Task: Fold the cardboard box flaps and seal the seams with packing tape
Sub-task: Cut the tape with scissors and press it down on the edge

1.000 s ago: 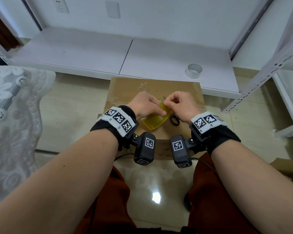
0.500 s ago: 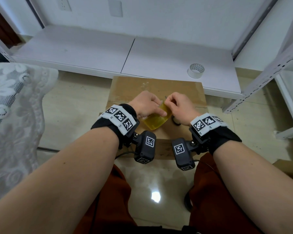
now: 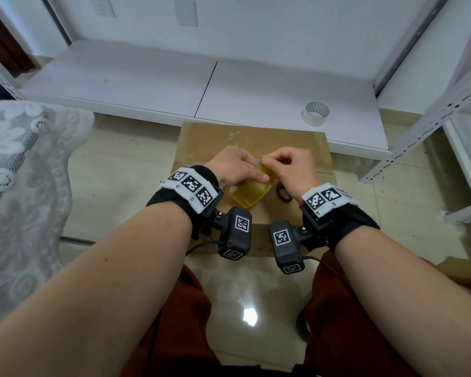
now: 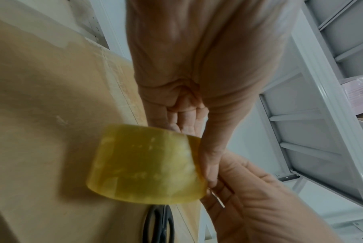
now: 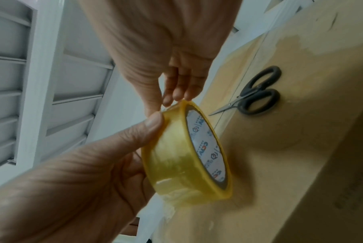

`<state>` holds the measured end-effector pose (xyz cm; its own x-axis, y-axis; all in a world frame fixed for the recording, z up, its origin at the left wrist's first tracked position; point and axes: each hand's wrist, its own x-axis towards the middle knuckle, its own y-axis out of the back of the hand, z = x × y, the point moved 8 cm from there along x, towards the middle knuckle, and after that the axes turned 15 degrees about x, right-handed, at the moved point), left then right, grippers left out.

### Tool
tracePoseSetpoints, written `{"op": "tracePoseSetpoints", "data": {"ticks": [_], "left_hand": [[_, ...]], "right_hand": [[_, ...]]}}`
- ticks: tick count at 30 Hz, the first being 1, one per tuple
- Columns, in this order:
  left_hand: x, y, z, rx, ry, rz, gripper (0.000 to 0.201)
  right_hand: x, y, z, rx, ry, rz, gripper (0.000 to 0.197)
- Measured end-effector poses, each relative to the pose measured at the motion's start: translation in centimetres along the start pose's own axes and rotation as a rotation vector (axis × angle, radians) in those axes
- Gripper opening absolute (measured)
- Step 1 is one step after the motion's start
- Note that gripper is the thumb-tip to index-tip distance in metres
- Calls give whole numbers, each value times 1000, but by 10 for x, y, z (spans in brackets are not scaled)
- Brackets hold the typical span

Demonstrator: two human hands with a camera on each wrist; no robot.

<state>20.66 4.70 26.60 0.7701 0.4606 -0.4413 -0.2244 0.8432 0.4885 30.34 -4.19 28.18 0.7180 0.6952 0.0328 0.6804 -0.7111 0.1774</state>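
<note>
While the left hand (image 3: 233, 168) grips the yellow tape roll (image 3: 252, 192) above the cardboard box (image 3: 201, 148), the right hand (image 3: 291, 170) pinches its rim. Black scissors (image 5: 257, 92) lie on the box.

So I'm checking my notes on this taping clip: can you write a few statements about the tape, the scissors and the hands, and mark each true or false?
1. The left hand holds the yellow tape roll. True.
2. The right hand grips the scissors. False: the scissors lie on the cardboard box; the right hand's fingertips pinch at the roll's top edge.
3. A second, whitish tape roll stands on the white shelf board. True.
4. The yellow roll lies flat on the box. False: it is held on edge above the cardboard.
5. The scissors have black handles. True.
</note>
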Motion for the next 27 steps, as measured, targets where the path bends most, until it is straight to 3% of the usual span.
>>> {"op": "tracePoseSetpoints", "data": {"ticks": [3, 9, 12, 16, 20, 27], "left_hand": [[0, 1, 0, -7, 2, -2, 17], [2, 0, -1, -13, -2, -18, 16], [2, 0, -1, -40, -10, -36, 13], [3, 4, -4, -64, -1, -41, 11], [2, 8, -9, -93, 25, -34, 23], [1, 9, -10, -114, 40, -39, 15]], "right_hand": [[-1, -1, -1, 17, 9, 28, 3], [2, -9, 3, -180, 47, -9, 8], [3, -9, 2, -96, 21, -76, 10], [4, -5, 5, 28, -22, -45, 8], [5, 1, 7, 147, -39, 28, 28], [1, -6, 9, 141, -22, -15, 10]]}}
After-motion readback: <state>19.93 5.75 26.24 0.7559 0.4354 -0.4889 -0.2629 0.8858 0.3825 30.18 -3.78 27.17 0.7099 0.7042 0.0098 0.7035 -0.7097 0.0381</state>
